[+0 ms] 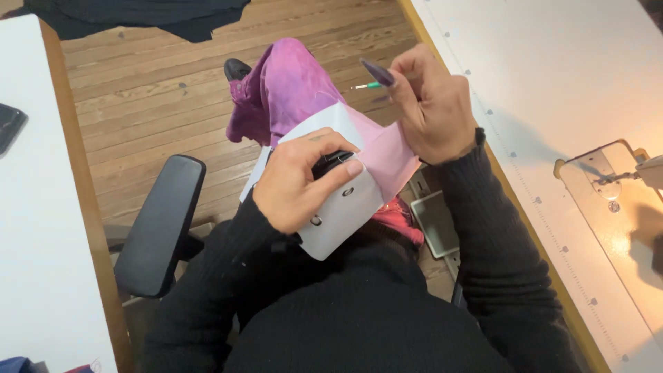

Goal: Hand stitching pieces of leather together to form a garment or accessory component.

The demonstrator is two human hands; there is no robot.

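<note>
A: While the left hand (304, 181) clamps the stiff white panel with two round metal snaps (338, 211), what is it pinching under the thumb?

B: A small black clip-like piece (330, 161), right at the panel's upper edge. The fingers are curled shut around panel and clip together, thumb across the top.

A: And the right hand (431, 103)?

B: At one o'clock from the left one. Its fingers are closed on the pale pink smooth fabric flap (390, 155), pulling it up and away from the white panel, and a slim tool with a green handle (366, 85) seems to be held between them, tip pointing toward nine o'clock. I cannot tell exactly how the tool is gripped.

A: Where does the whole piece sit?

B: Over the lap, in the middle of the view. The crumpled magenta velvety cloth (286, 86) trails off toward twelve o'clock, above the wooden plank floor (152, 97).

A: How would you judge good handling here?

B: Keep the flap taut but not stretched, so the seam between pink and white stays flat. The left thumb should hold the clip firmly, or the layers could slide. The sewing machine plate (611, 200) waits at three o'clock on the white worktable (539, 83); the black chair armrest (160, 221) is at nine.
</note>
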